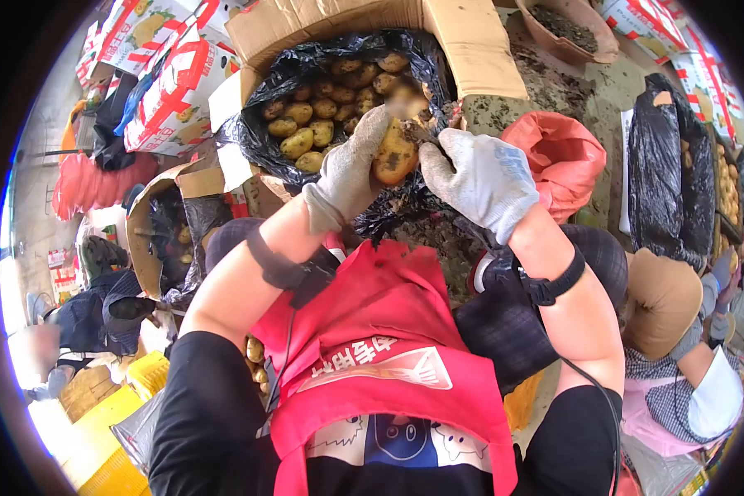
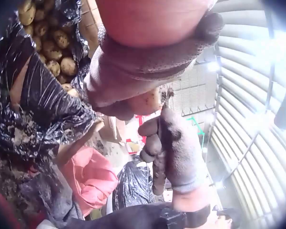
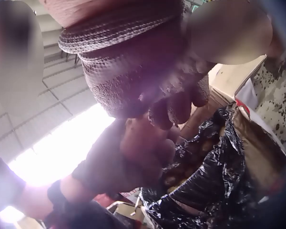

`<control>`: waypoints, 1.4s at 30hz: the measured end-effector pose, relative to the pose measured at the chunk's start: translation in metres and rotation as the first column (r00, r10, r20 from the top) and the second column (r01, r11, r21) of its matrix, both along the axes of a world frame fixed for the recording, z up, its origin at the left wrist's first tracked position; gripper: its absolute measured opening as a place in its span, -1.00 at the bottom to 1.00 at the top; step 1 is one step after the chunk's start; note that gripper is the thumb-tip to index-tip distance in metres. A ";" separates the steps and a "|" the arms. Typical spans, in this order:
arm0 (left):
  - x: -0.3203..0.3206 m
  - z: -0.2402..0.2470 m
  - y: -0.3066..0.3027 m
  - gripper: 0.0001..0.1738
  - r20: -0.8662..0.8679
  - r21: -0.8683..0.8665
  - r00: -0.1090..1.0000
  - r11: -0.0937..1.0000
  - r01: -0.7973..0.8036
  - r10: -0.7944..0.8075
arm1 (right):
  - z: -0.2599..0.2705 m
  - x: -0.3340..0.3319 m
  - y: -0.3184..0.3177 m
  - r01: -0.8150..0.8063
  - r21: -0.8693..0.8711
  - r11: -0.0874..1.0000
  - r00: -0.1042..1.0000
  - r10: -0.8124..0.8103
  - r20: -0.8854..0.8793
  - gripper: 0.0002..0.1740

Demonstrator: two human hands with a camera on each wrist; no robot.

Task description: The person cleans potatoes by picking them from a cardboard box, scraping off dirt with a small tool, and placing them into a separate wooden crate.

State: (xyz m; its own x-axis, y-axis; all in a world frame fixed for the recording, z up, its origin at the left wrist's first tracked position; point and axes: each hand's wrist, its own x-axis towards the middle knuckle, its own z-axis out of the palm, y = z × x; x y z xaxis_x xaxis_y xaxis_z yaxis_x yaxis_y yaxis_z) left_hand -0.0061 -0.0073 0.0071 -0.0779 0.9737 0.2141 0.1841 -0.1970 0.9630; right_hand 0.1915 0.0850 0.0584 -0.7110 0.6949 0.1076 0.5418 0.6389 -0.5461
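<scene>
My left hand (image 1: 351, 169), in a grey knit glove, grips a yellow potato (image 1: 395, 157) with dark soil on its skin. The potato is held above the near right side of a box lined with a black plastic bag (image 1: 264, 91), where many more potatoes (image 1: 322, 107) lie. My right hand (image 1: 484, 178), also gloved, is right beside the potato. In the left wrist view, its fingertips pinch a dark crumbly clump (image 2: 166, 94) at the potato's end, with the other fingers curled. The left palm hides part of the potato.
Cardboard flaps (image 1: 475, 50) stand around the bag. A red plastic sack (image 1: 558, 157) is just right of my right hand. Loose soil (image 1: 554, 83) covers the floor beyond, near a pinkish basin (image 1: 570, 33). Printed cartons (image 1: 178, 95) stand at left; another person (image 1: 678, 331) sits at right.
</scene>
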 end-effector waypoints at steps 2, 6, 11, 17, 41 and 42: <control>0.014 -0.025 0.004 -0.14 0.564 -0.069 0.826 0.997 0.043 0.004 | 0.000 -0.001 -0.012 -0.065 0.052 0.997 0.992 0.059 0.113 -0.52; 0.025 0.025 0.010 -0.43 0.755 -0.512 0.504 0.858 0.053 0.419 | -0.008 -0.001 -0.029 -0.252 0.035 0.967 0.928 0.231 0.293 -0.60; 0.005 -0.002 0.007 -0.47 0.494 -0.073 0.860 0.992 -0.103 0.126 | -0.002 0.000 -0.002 -0.035 0.134 0.990 0.994 0.048 -0.096 -0.60; 0.006 0.008 0.012 -0.41 0.877 -0.462 0.287 0.841 0.282 0.386 | -0.019 -0.004 0.028 0.044 -0.035 0.998 0.995 -0.047 -0.086 -0.58; -0.002 0.002 0.014 -0.40 0.942 -0.266 0.312 0.842 0.469 0.124 | -0.007 0.011 0.024 0.036 -0.119 0.992 0.999 -0.039 -0.022 -0.61; 0.005 0.005 0.012 -0.43 0.897 -0.307 0.416 0.889 0.340 0.151 | -0.008 0.008 0.018 -0.005 -0.157 0.988 0.994 -0.013 -0.112 -0.59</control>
